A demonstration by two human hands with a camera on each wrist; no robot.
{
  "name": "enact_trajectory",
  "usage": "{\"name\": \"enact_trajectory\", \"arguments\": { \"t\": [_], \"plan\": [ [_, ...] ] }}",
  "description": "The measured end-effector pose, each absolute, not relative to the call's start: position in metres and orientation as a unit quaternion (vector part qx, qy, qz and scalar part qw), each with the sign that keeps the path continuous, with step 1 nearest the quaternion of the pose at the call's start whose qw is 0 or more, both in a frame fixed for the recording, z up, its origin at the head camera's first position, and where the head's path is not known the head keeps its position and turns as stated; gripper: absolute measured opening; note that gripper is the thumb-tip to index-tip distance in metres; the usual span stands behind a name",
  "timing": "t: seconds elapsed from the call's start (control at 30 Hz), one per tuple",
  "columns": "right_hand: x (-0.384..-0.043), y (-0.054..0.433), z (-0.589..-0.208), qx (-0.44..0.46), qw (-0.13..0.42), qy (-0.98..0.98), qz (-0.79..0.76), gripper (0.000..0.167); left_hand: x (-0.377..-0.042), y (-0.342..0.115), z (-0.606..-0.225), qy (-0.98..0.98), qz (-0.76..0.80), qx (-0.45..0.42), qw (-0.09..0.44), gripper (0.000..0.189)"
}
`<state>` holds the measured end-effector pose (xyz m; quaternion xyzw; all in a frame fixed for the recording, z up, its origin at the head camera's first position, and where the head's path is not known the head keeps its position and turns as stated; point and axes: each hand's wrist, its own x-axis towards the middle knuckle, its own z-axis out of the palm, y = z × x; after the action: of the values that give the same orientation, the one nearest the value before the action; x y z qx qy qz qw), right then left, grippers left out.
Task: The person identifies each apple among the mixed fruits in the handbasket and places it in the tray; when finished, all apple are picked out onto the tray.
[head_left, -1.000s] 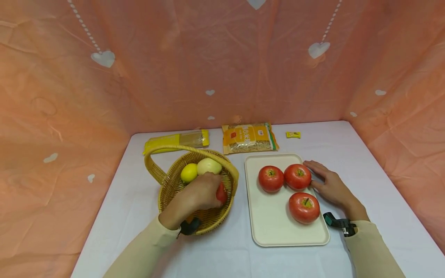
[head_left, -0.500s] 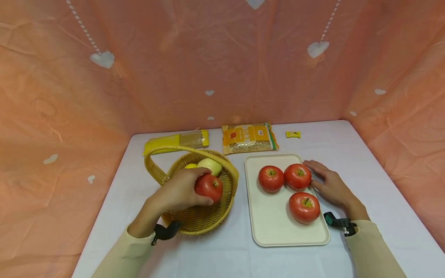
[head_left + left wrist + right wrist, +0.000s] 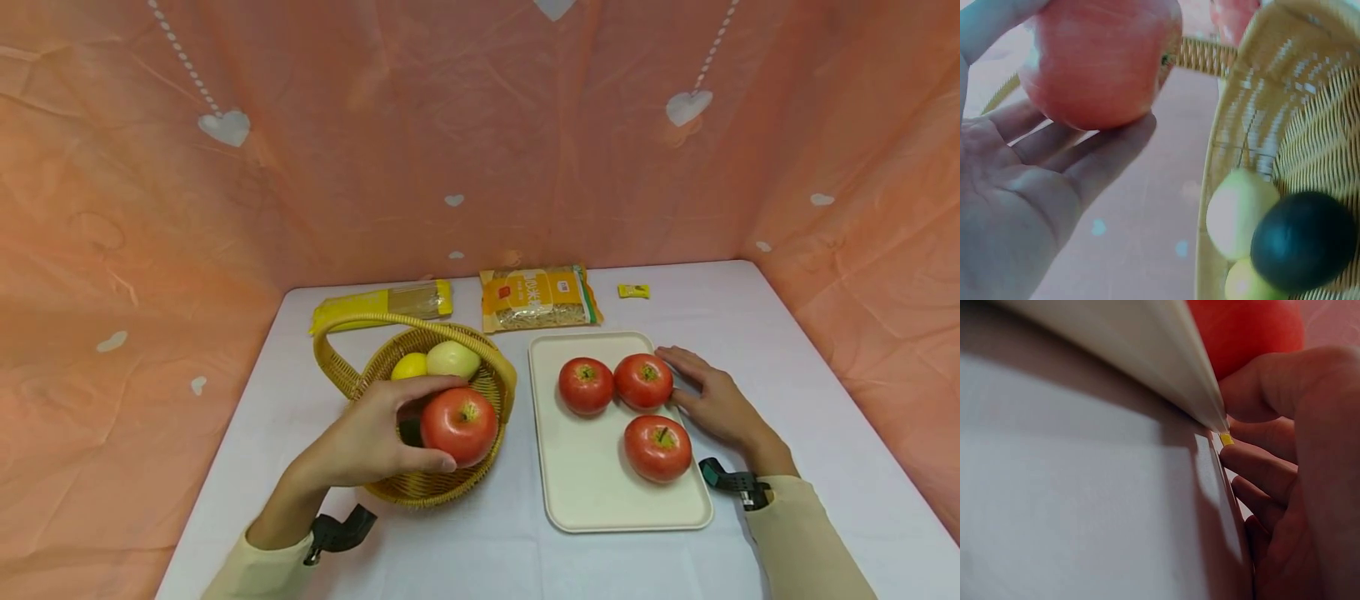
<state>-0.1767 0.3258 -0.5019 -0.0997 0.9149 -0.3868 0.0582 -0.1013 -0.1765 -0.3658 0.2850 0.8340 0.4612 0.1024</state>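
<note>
My left hand (image 3: 360,442) holds a red apple (image 3: 459,427) over the front of the wicker basket (image 3: 423,500), thumb and fingers spread round its sides. In the left wrist view that apple (image 3: 1107,62) is at the top, against the fingers. Inside the basket lie a lemon (image 3: 409,367), a pale green rounded fruit (image 3: 453,360) and a dark, smooth round one (image 3: 1304,242), mostly hidden by the hand in the head view. My right hand (image 3: 716,406) rests along the right edge of the cream tray (image 3: 581,492), thumb at the rim beside an apple (image 3: 643,382).
Two more apples, one at the left (image 3: 586,386) and one nearer (image 3: 657,449), sit on the tray. Along the back lie a yellow noodle packet (image 3: 382,304), a bag of grain (image 3: 537,298) and a small yellow wrapped piece (image 3: 633,291). The basket's handle (image 3: 405,319) arches over its back.
My left hand has lifted the red apple out of the basket's inside and brought it up and toward me. The right hand and tray have stayed put.
</note>
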Motion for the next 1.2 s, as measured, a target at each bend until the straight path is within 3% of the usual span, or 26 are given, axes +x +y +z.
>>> {"name": "enact_trajectory", "arguments": {
  "t": [0.4, 0.63, 1.2],
  "plan": [
    [-0.176, 0.326, -0.501, -0.103, 0.054, 0.918, -0.379, 0.067, -0.090, -0.130, -0.389, 0.753, 0.545, 0.350, 0.115, 0.082],
    [-0.175, 0.326, -0.501, -0.103, 0.054, 0.917, -0.382, 0.067, -0.084, -0.094, -0.410, 0.732, 0.577, 0.334, 0.140, 0.080],
    [-0.176, 0.326, -0.502, -0.104, 0.051, 0.918, -0.379, 0.067, -0.083, -0.036, -0.453, 0.735, 0.624, 0.240, 0.109, 0.082]
  ]
}}
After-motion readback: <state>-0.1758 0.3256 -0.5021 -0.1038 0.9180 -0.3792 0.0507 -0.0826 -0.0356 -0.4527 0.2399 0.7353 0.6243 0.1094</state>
